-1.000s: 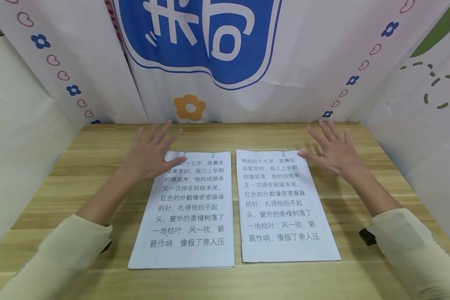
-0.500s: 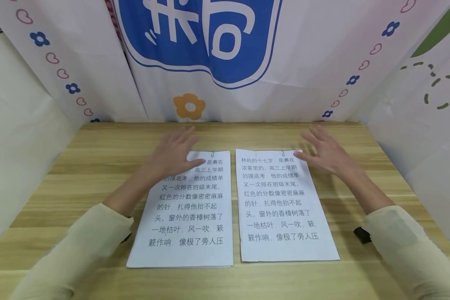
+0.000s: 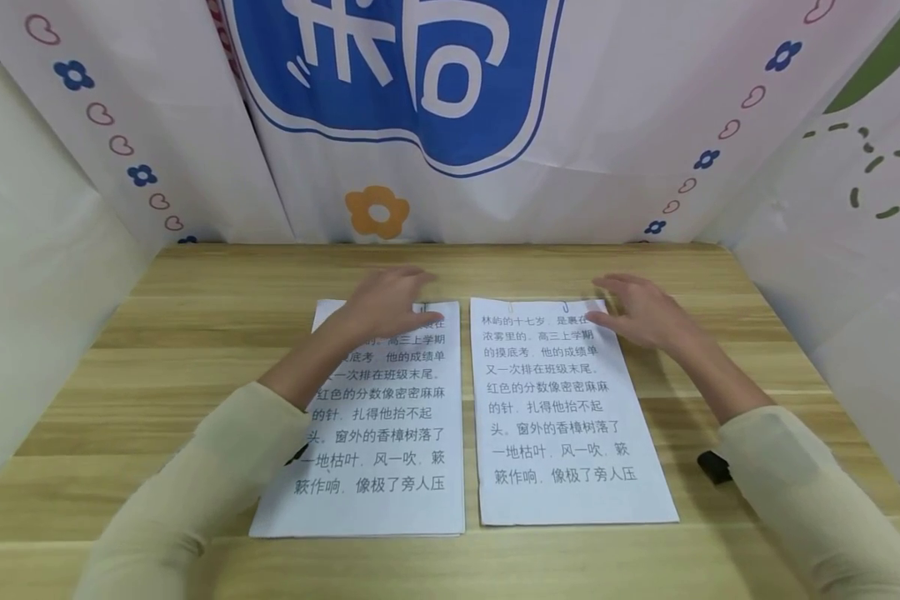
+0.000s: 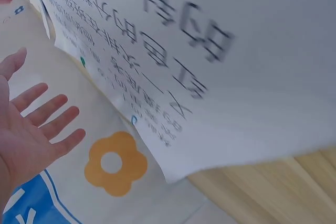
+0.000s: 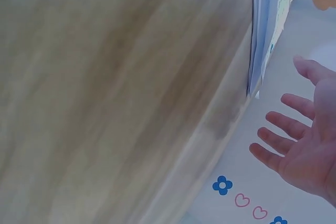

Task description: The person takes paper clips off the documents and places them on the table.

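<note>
Two stacks of white printed sheets lie side by side on the wooden table, a left stack (image 3: 378, 510) and a right stack (image 3: 570, 502). Small paper clips sit on their top edges, such as a dark clip (image 3: 566, 307) on the right stack. My left hand (image 3: 387, 305) hovers over the upper part of the left stack, hiding some text, its fingers spread and holding nothing. In the left wrist view a green clip (image 4: 82, 62) and a blue clip (image 4: 134, 120) show. By the right stack's top right corner is my right hand (image 3: 640, 310), thumb overlapping the sheet, fingers apart and holding nothing.
Behind the wooden table (image 3: 217, 325) hangs a white backdrop (image 3: 600, 117) with a blue sign and an orange flower (image 3: 377, 212). White panels border the table left and right. A dark strap piece (image 3: 714, 467) shows at the right sleeve.
My left hand has moved rightward from the left stack's top left corner to over its top edge. My right hand has shifted slightly left and nearer. Both stacks stay put.
</note>
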The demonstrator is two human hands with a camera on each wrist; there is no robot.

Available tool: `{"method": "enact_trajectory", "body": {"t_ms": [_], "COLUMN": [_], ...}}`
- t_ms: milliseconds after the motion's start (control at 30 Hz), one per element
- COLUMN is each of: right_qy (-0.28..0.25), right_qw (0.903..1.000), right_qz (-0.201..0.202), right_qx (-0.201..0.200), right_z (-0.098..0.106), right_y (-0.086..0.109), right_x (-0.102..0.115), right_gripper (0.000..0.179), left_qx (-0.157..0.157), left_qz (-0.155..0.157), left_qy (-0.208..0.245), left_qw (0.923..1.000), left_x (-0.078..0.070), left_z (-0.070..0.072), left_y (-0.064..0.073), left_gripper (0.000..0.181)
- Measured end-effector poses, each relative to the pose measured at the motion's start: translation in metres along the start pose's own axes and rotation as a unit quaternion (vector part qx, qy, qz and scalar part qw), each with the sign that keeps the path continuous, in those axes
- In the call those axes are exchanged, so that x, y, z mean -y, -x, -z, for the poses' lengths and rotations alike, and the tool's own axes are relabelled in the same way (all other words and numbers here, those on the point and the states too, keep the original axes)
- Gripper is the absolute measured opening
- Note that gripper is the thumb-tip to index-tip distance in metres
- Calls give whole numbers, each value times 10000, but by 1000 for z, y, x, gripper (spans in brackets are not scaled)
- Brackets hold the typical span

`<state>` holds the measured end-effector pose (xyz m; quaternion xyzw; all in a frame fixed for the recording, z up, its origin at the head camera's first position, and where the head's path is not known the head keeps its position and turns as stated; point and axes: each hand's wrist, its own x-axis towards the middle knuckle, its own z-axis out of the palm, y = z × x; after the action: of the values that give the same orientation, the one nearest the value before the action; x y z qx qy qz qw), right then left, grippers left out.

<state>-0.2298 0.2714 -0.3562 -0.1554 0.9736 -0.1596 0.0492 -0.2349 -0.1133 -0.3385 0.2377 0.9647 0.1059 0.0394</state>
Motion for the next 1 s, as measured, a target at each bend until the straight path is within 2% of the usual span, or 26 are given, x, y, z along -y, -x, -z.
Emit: {"method": "enact_trajectory", "body": {"t_ms": [333, 733, 1000], "right_qy": [-550, -890, -975], "right_qw": [9980, 9953, 9941], "right_qz": [-305, -383, -477], "right_qx": [54, 49, 8], "right_z": [-1, 1, 0], "right_y": [-8, -17, -20], "right_x": [-1, -1, -2], "right_gripper": [67, 68, 59], "left_qx": [280, 493, 575], "left_qz": [40, 121, 199], "left_qy": [476, 752, 969], "left_qw": [9985, 9959, 9934], "left_x": [-12, -22, -27], "left_z": [-9, -17, -22], "left_y": [-20, -40, -52], "left_gripper": [65, 64, 63]}}
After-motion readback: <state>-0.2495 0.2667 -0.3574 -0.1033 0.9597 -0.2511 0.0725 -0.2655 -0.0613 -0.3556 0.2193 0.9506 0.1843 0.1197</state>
